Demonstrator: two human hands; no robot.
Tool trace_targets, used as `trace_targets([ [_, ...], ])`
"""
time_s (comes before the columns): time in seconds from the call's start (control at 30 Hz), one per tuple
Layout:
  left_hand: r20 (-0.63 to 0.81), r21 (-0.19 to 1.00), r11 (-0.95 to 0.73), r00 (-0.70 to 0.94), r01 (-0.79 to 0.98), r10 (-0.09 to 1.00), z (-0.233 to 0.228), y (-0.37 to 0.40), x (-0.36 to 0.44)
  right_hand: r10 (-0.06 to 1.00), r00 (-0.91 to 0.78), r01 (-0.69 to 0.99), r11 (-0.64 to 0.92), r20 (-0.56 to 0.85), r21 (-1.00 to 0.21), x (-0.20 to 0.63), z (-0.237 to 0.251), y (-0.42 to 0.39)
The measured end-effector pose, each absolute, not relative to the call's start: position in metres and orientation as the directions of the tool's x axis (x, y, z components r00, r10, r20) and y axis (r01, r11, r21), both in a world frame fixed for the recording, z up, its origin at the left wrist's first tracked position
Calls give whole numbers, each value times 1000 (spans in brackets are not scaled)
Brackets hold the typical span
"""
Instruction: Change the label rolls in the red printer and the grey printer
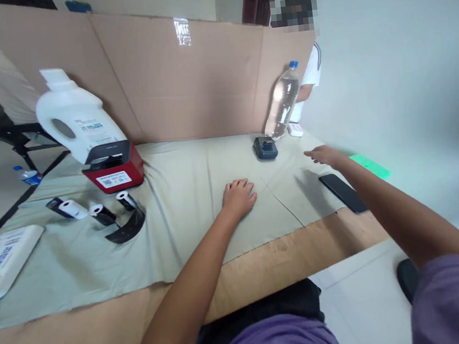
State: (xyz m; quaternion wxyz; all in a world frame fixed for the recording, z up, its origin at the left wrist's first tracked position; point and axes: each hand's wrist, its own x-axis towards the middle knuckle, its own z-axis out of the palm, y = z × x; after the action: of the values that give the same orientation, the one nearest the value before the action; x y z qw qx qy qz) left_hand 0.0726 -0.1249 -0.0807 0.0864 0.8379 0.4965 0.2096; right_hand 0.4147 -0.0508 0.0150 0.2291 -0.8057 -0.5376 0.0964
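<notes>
Left hand (238, 197): grip released, palm flat on the cloth (183, 199) covering the counter (264, 262)
Right hand (325, 155): grip released, fingers outstretched above the cloth, near the phone (343, 192)
Small black device (265, 148): beside the water bottle (283, 102), ahead of both hands

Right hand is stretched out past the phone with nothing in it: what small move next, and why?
Probably carry the right hand a little further forward and left to the small dark device by the water bottle. Its fingers point that way, open and empty, above the cloth, already beyond the black phone. The left hand lies flat on the cloth.
</notes>
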Motion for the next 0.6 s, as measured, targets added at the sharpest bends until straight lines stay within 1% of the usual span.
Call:
trace_targets([
  [0.03,261,367,-488,416,792,871,-79,-123,72,921,387,814,-319,43,-486,406,11,-44],
  [0.07,256,388,-480,408,787,876,-78,-120,72,925,379,805,-316,26,-502,396,6,-38],
  [0.2,229,543,-401,329,738,916,-72,-100,72,923,379,771,-276,65,-574,360,-15,-19],
  [0.23,226,581,-378,303,721,926,-69,-94,70,921,372,773,-242,111,-586,351,-20,-16],
  [0.27,228,612,-359,277,705,933,-66,-88,66,915,356,785,-183,190,-591,342,-25,-15],
  [0.3,242,633,-348,250,691,937,-61,-81,58,898,323,802,-92,299,-590,332,-29,-14],
  [0.37,325,650,-346,164,676,931,-47,-69,30,812,204,826,156,546,-541,307,-36,-14],
  [0.4,396,644,-354,100,678,913,-37,-64,7,757,128,818,284,640,-500,292,-39,-13],
  [0.43,475,631,-352,14,691,880,-26,-61,-20,715,52,790,397,697,-467,274,-41,-12],
  [0.47,553,610,-341,-77,715,830,-15,-58,-52,689,-21,744,495,725,-449,253,-43,-11],
  [0.5,612,595,-293,-185,749,769,-4,-57,-87,677,-87,685,573,731,-449,230,-45,-10],
  [0.53,643,599,-209,-309,773,701,5,-56,-123,677,-147,616,633,721,-468,203,-47,-8],
  [0.57,648,626,-108,-438,773,623,12,-56,-159,685,-206,541,675,699,-502,175,-49,-6],
  [0.6,616,672,-4,-555,741,558,15,-57,-192,693,-264,470,700,671,-538,144,-52,-3],
])
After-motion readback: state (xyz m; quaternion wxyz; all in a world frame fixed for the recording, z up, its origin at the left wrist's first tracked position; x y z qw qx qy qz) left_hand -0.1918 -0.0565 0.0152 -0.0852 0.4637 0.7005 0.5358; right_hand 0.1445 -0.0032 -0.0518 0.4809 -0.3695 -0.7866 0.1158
